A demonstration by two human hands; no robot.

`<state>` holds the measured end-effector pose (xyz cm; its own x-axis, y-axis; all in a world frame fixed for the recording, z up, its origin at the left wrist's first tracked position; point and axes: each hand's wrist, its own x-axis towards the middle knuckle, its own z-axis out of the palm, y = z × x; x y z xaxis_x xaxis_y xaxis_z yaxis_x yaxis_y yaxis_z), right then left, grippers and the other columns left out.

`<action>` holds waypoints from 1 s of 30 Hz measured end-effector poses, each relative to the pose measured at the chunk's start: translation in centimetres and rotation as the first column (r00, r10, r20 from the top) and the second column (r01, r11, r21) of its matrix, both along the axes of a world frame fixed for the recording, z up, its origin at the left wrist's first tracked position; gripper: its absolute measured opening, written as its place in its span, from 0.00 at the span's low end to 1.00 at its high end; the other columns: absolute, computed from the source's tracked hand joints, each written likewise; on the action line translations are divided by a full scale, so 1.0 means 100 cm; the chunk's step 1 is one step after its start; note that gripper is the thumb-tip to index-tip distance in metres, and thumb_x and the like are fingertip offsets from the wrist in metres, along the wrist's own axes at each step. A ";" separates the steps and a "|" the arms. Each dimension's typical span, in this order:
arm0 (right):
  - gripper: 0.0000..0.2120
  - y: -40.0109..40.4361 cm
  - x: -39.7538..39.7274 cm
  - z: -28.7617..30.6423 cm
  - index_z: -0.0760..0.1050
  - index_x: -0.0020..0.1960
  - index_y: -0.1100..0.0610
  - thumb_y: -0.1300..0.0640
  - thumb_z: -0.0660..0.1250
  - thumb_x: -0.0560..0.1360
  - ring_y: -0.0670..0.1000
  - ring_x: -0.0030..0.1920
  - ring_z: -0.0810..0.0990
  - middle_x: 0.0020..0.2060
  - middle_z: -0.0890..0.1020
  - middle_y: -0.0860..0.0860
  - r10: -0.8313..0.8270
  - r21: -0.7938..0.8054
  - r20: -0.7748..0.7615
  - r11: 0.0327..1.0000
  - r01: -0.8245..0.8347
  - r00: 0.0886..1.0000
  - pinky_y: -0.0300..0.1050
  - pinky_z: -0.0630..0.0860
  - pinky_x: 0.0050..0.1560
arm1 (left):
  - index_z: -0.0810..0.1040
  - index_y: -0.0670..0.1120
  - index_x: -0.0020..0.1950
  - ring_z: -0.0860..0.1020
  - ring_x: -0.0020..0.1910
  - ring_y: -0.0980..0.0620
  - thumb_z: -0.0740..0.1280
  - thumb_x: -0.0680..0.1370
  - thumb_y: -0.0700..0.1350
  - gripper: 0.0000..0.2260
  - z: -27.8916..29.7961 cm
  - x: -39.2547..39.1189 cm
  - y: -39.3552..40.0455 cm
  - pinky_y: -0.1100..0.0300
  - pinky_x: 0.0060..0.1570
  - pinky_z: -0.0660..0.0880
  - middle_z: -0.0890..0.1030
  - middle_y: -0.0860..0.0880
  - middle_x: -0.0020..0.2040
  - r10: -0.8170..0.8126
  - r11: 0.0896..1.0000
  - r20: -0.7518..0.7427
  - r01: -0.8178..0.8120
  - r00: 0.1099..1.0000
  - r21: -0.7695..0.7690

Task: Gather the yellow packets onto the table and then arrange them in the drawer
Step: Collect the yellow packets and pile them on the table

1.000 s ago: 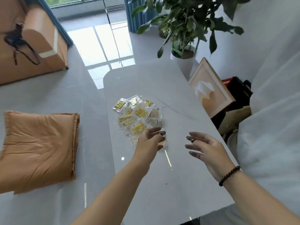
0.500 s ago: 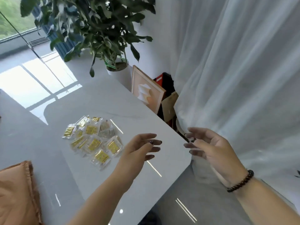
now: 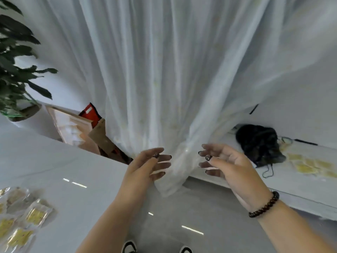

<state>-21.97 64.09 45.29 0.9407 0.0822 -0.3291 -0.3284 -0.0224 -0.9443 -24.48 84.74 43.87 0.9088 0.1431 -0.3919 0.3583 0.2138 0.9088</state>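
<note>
1. I see my left hand (image 3: 145, 167) and right hand (image 3: 226, 165) released, holding nothing, floor (image 3: 164, 225) below them.
2. Table (image 3: 60, 172) edge runs at 9 o'clock; yellow packets (image 3: 20, 221) lie at 8 o'clock.
3. More packets (image 3: 310, 165) rest on the ledge (image 3: 300, 190) at 3 o'clock.
4. Packet lettering is blurred, unreadable.

Yellow packets (image 3: 27, 221) clustered on table (image 3: 87, 172)
</note>
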 end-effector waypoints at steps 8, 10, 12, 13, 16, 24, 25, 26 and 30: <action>0.14 -0.117 0.007 0.009 0.80 0.52 0.55 0.70 0.61 0.76 0.52 0.44 0.84 0.46 0.85 0.52 -0.290 -0.004 0.006 0.957 0.290 0.957 0.45 0.79 0.45 | 0.79 0.45 0.57 0.83 0.50 0.47 0.58 0.81 0.36 0.12 0.008 0.059 -0.118 0.54 0.51 0.76 0.85 0.46 0.49 -0.260 0.966 0.002 0.260 0.966 -0.004; 0.14 -0.134 0.012 0.004 0.80 0.52 0.55 0.70 0.61 0.76 0.53 0.44 0.85 0.46 0.85 0.53 -0.360 0.005 -0.013 0.933 0.360 0.933 0.47 0.79 0.47 | 0.79 0.45 0.57 0.83 0.49 0.47 0.58 0.81 0.36 0.12 0.007 0.076 -0.139 0.54 0.51 0.76 0.85 0.46 0.49 -0.313 0.950 0.000 0.313 0.950 0.000; 0.13 -0.149 0.018 -0.002 0.80 0.51 0.56 0.70 0.62 0.76 0.53 0.44 0.85 0.46 0.85 0.53 -0.414 -0.005 -0.029 0.910 0.414 0.910 0.48 0.78 0.47 | 0.80 0.45 0.57 0.83 0.50 0.47 0.58 0.81 0.36 0.12 0.005 0.094 -0.158 0.53 0.52 0.77 0.85 0.46 0.49 -0.362 0.932 -0.009 0.362 0.932 0.004; 0.13 -0.155 0.022 -0.005 0.80 0.51 0.56 0.70 0.62 0.76 0.53 0.44 0.85 0.46 0.85 0.53 -0.439 -0.009 -0.038 0.898 0.439 0.898 0.48 0.78 0.46 | 0.79 0.45 0.57 0.83 0.50 0.47 0.58 0.81 0.36 0.12 0.004 0.103 -0.167 0.52 0.53 0.76 0.85 0.45 0.49 -0.388 0.922 -0.009 0.388 0.922 0.000; 0.13 -0.175 0.036 -0.014 0.80 0.51 0.57 0.71 0.62 0.76 0.53 0.43 0.85 0.45 0.86 0.53 -0.519 -0.030 -0.056 0.855 0.518 0.853 0.49 0.78 0.46 | 0.80 0.46 0.56 0.83 0.49 0.48 0.58 0.81 0.36 0.13 -0.006 0.131 -0.193 0.52 0.54 0.77 0.85 0.46 0.49 -0.478 0.878 -0.007 0.478 0.878 -0.002; 0.11 -0.230 0.078 -0.034 0.80 0.50 0.59 0.70 0.62 0.76 0.54 0.42 0.84 0.44 0.85 0.55 -0.694 -0.019 -0.132 0.716 0.698 0.708 0.48 0.78 0.45 | 0.79 0.46 0.57 0.84 0.48 0.51 0.59 0.80 0.37 0.11 -0.032 0.199 -0.277 0.57 0.50 0.77 0.85 0.48 0.48 -0.705 0.706 -0.080 0.708 0.705 0.025; 0.11 -0.236 0.081 -0.036 0.80 0.50 0.59 0.70 0.62 0.76 0.54 0.42 0.84 0.45 0.85 0.56 -0.709 -0.014 -0.135 0.700 0.714 0.692 0.48 0.78 0.45 | 0.79 0.47 0.56 0.84 0.47 0.52 0.59 0.80 0.37 0.11 -0.032 0.205 -0.288 0.58 0.49 0.78 0.85 0.48 0.48 -0.724 0.685 -0.087 0.728 0.685 0.030; 0.11 -0.242 0.084 -0.036 0.80 0.50 0.59 0.70 0.62 0.76 0.54 0.42 0.84 0.45 0.85 0.56 -0.721 -0.013 -0.129 0.688 0.726 0.681 0.47 0.78 0.45 | 0.79 0.47 0.56 0.84 0.47 0.52 0.59 0.80 0.37 0.11 -0.032 0.210 -0.299 0.60 0.48 0.78 0.86 0.49 0.48 -0.742 0.664 -0.092 0.747 0.664 0.030; 0.13 -0.276 0.081 -0.034 0.80 0.50 0.56 0.70 0.62 0.76 0.52 0.42 0.84 0.46 0.84 0.55 -0.716 -0.100 -0.072 0.697 0.710 0.694 0.45 0.79 0.46 | 0.79 0.47 0.56 0.83 0.45 0.54 0.60 0.80 0.37 0.11 -0.035 0.222 -0.352 0.61 0.47 0.76 0.86 0.49 0.48 -0.800 0.593 -0.106 0.805 0.591 0.017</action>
<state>-13.85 36.51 41.90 0.6712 -0.6226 -0.4023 -0.3584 0.2026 -0.9113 -2.31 49.56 40.40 0.6329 -0.6047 -0.4834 0.4284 -0.2465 0.8693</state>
